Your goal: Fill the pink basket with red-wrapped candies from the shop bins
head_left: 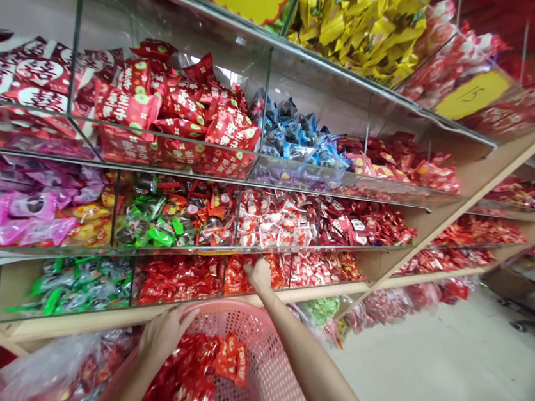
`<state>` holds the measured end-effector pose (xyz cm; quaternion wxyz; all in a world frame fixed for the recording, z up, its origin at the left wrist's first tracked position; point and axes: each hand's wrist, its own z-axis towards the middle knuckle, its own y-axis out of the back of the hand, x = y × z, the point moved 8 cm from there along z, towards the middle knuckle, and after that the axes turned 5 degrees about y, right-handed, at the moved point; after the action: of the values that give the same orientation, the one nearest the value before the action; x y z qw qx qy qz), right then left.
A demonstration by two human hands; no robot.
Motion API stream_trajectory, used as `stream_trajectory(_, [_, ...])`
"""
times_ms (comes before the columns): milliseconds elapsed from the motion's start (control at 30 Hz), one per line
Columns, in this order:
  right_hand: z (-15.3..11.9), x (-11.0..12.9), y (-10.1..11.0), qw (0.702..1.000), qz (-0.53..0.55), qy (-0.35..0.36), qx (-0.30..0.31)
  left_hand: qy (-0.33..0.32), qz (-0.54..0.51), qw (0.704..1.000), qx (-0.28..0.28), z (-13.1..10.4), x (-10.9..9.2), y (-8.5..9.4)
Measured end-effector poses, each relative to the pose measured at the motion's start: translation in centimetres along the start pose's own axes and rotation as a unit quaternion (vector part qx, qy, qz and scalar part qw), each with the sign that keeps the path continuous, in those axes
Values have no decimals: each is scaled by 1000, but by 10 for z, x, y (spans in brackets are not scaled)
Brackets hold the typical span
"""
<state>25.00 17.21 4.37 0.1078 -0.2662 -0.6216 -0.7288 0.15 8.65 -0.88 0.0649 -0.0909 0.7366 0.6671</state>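
Observation:
My left hand [164, 333] grips the rim of a pink perforated plastic basket [278, 362] in front of me. In the basket lies a pile of shiny red wrapped candies [184, 374], with a small cluster of orange-red packets [233, 357] against its right side. My right hand [259, 275] reaches over the basket into a low shelf compartment of orange-red candy packets [236, 275]. Its fingers are down among the packets and mostly hidden, so whether they grip one cannot be seen. Darker red wrapped candies [179, 277] fill the compartment just left of it.
Clear-fronted shelves rise ahead, with green packets [88, 286], purple packets [11, 197], large red bags [176, 113], blue candies [299, 130] and yellow packets [365, 18]. A wooden shelf post [462, 190] slants at right. Plastic bags [60, 363] lie under the shelves; pale floor [422, 372] stretches right.

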Motion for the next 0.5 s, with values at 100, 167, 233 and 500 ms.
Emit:
stream_trajectory(100, [-20, -2, 17, 998, 40, 37, -44, -4, 3, 1000, -13, 0, 0, 0])
stream_trajectory(167, [-45, -4, 25, 992, 83, 81, -58, -6, 5, 1000, -18, 0, 0, 0])
stream_trajectory(233, [-78, -11, 25, 985, 121, 113, -40, -6, 9, 1000, -15, 1, 0, -1])
stream_trajectory(500, [-178, -95, -41, 996, -4, 69, 58, -10, 9, 1000, -15, 1, 1, -1])
